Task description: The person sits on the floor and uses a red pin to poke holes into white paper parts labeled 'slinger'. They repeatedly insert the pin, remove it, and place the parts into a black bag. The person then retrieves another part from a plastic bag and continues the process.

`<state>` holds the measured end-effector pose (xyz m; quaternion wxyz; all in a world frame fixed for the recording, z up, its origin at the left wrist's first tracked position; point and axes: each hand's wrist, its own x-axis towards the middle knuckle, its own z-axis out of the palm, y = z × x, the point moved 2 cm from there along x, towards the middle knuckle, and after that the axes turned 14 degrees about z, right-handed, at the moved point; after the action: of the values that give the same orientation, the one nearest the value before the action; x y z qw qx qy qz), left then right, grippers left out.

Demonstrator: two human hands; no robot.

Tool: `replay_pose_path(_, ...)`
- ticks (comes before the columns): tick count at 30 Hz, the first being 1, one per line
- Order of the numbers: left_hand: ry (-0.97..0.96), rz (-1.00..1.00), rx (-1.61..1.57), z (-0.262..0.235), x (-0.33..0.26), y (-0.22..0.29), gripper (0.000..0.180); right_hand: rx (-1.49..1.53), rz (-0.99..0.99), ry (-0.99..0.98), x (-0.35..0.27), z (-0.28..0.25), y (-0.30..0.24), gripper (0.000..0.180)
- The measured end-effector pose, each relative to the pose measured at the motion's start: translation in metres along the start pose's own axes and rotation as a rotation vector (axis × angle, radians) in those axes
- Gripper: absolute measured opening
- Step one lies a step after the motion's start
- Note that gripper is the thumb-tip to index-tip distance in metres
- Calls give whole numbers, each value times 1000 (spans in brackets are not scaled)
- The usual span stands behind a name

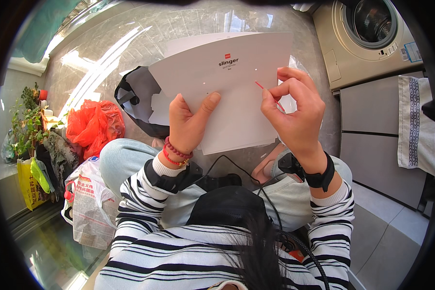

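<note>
My left hand (188, 121) grips the near left edge of a large white card sheet (237, 111), its thumb lying on top. The sheet has a curved far edge, a small printed red and black mark, and small punched holes. Over its right side, my right hand (297, 104) is closed in a pinch on a thin red cord (259, 85). One end of the cord points toward the sheet near a hole; I cannot tell whether it passes through. More white card shows behind the sheet's far edge.
A black bag (136, 99) with white card pieces lies left of the sheet. Farther left are a red plastic bag (94, 126), a white plastic bag (94, 203) and potted plants (29, 125). A washing machine (367, 38) and grey drawers (372, 145) stand right. Black cables (227, 157) cross my lap.
</note>
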<state>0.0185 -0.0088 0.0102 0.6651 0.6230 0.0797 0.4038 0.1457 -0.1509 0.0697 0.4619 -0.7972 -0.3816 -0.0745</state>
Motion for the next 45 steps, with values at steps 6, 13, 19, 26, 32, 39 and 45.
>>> replay_pose_path(6, -11, 5, -2, 1, -1, 3, 18, -3, -19, 13, 0, -1, -1, 13)
replay_pose_path(13, -29, -14, -12, 0, -4, 5, 19, -20, -119, 106, -1, 3, -3, 16)
replay_pose_path(19, -9, 80, 38, 6, -11, 8, 20, -22, -107, 142, -3, 6, -3, 16)
replay_pose_path(26, -12, 36, -25, 3, -7, 11, 24, 115, -36, 127, -4, 5, -7, 15)
replay_pose_path(32, -9, 49, 51, 3, -5, 13, 26, 162, -35, 46, -7, 1, -7, 15)
replay_pose_path(39, 59, 97, 158, 1, -3, 15, 24, 174, 13, -46, -9, -2, -11, 15)
replay_pose_path(45, 149, 145, 162, -6, 4, 15, 22, 91, -71, 95, 2, -6, -10, 11)
